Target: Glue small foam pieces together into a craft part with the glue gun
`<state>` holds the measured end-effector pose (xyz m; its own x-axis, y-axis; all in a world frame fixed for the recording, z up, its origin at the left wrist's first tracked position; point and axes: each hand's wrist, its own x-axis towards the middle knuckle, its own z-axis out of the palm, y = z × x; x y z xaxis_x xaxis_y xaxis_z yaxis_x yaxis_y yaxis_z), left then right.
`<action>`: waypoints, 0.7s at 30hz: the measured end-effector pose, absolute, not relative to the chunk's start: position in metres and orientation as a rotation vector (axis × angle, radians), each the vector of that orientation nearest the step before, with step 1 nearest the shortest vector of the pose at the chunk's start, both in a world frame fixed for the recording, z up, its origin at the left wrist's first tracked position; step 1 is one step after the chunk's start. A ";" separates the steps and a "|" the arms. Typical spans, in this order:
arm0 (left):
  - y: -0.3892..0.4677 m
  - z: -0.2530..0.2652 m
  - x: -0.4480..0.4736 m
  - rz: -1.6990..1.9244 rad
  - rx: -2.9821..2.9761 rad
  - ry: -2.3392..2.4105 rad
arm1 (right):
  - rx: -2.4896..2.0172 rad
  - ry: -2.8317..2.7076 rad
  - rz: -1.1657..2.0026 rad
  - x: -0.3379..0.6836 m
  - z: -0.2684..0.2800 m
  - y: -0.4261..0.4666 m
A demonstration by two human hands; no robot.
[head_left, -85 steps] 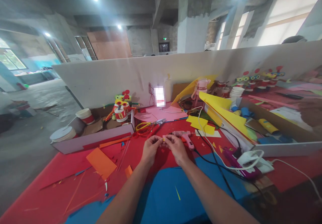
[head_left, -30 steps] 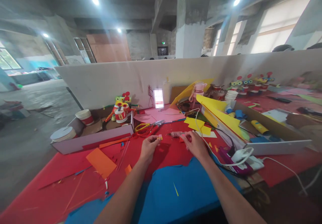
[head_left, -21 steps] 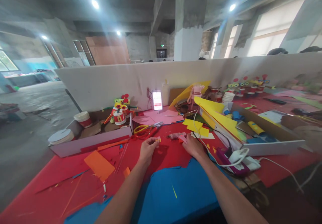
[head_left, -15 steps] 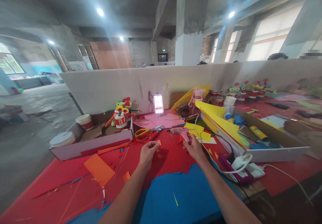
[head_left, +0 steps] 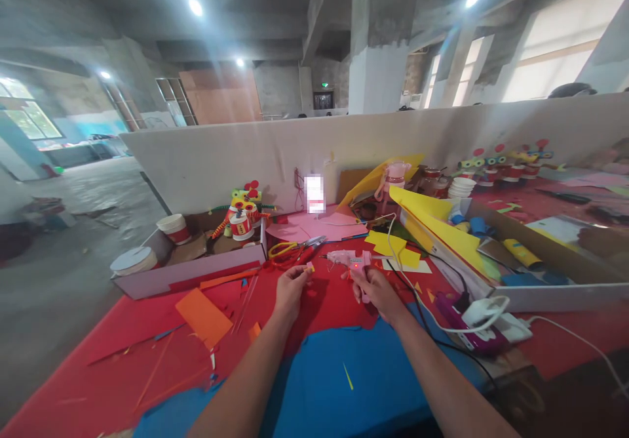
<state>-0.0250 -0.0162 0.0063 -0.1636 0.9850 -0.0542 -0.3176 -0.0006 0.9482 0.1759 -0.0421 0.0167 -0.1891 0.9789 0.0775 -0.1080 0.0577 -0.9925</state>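
Note:
My left hand is closed in a pinch on a small pink and yellow paper piece. My right hand is wrapped round the handle of a pink glue gun, whose small red light is lit. The gun's nozzle points left, above the red table cover, apart from the paper piece. Yellow-handled scissors lie open behind my left hand. Yellow paper sheets lie beyond the gun. Blue sheet material is spread under my forearms.
At the left, a box holds cups and a paper-cup figure. Another box with paper rolls stands at the right. A purple power strip with white cables lies by my right forearm. A white partition runs behind.
My right hand has lifted the glue gun slightly, and its whole body now shows side-on. My left hand keeps its pinch on the paper piece. The view has shifted a little.

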 end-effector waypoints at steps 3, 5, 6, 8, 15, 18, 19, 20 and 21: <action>-0.016 0.006 -0.025 1.441 0.830 1.110 | -0.969 -1.364 1.357 0.175 0.016 -0.047; -0.016 0.005 -0.026 1.438 0.830 1.113 | -0.982 -1.409 1.348 0.172 0.013 -0.049; -0.016 0.005 -0.026 1.438 0.831 1.110 | -0.996 -1.430 1.334 0.171 0.011 -0.049; -0.016 0.005 -0.026 1.441 0.833 1.099 | -1.027 -1.473 1.295 0.168 0.008 -0.050; -0.017 0.006 -0.027 1.415 0.857 1.102 | -1.145 -1.555 1.074 0.165 0.003 -0.048; -0.017 0.006 -0.027 1.402 0.854 1.093 | -1.172 -1.557 1.017 0.166 0.002 -0.048; -0.017 0.005 -0.027 1.400 0.853 1.093 | -1.177 -1.559 1.007 0.166 0.002 -0.048; -0.017 0.005 -0.026 1.395 0.850 1.095 | -1.184 -1.560 0.999 0.166 0.002 -0.048; -0.017 0.005 -0.026 1.392 0.848 1.099 | -1.190 -1.562 0.994 0.166 0.003 -0.049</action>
<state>-0.0264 -0.0167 0.0051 -0.1273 0.9875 -0.0928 -0.3192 0.0478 0.9465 0.1657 -0.0488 0.0030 -0.1242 0.9748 0.1855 0.2449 0.2113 -0.9462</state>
